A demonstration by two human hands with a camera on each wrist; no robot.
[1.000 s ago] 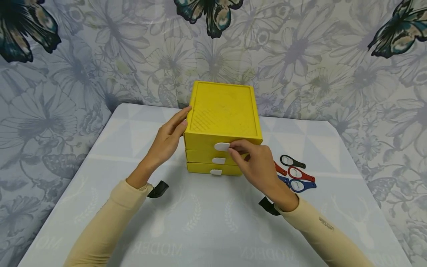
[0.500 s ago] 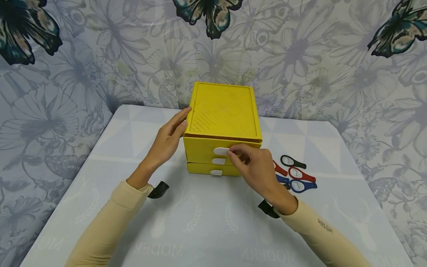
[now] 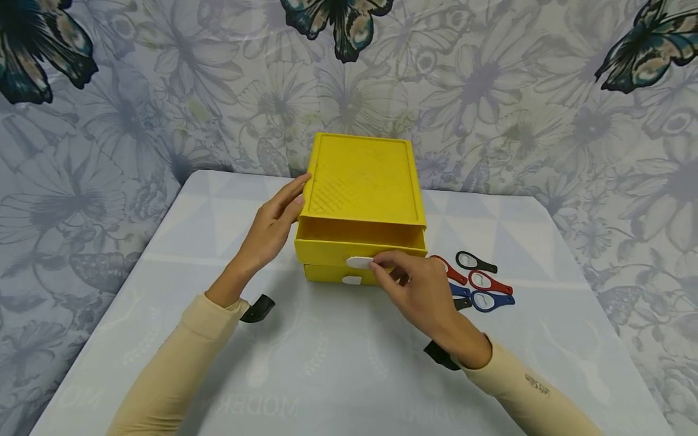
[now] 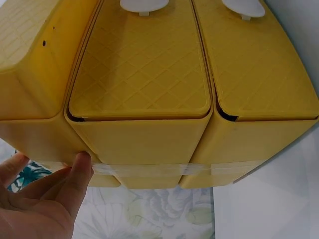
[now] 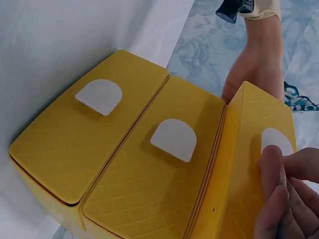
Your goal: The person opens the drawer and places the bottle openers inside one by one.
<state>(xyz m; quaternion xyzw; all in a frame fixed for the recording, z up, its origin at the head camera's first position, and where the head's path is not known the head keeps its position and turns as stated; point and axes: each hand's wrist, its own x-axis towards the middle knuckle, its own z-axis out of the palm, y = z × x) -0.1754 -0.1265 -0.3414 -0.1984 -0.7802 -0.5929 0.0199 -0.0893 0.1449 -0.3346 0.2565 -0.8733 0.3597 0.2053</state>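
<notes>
Yellow plastic 3-drawer box [image 3: 362, 175] on the pale patterned table [image 3: 322, 363] looks light, stiff. Right hand [image 3: 417, 284] pinches its rounded white top tab [image 3: 357, 262], the natural hold; left hand [image 3: 272, 227], fingers extended, touches its side.

A black magnifying glass [image 3: 481, 264], a red magnifying glass [image 3: 495, 286] and a blue magnifying glass [image 3: 500, 301] lay close together on the pale, triangle-patterned desk [image 3: 327, 375], with similar pieces [image 3: 457, 276] partly hidden beside them. Behind stood a floral-patterned wall [image 3: 245, 79], three teal-and-black butterflies [image 3: 349, 30] spaced across its upper part.
</notes>
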